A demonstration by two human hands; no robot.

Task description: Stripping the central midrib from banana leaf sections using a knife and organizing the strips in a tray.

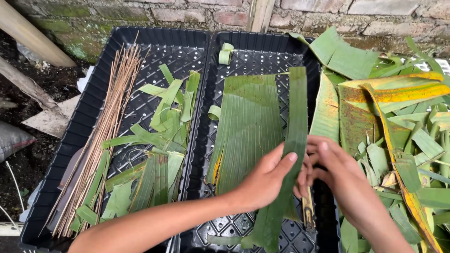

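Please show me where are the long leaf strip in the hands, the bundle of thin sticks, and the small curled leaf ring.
long leaf strip [297,117], head view, upper middle.
bundle of thin sticks [110,122], head view, middle.
small curled leaf ring [225,55], head view, its band.

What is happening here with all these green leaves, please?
A person is working over two black trays with banana leaf pieces. Both hands, the left hand and the right hand, grip a long narrow leaf strip that lies over the right tray. Beside it lies a wide leaf sheet. The left tray holds cut green strips and a bundle of thin brown sticks. A pile of leaves, partly yellowed, lies to the right.
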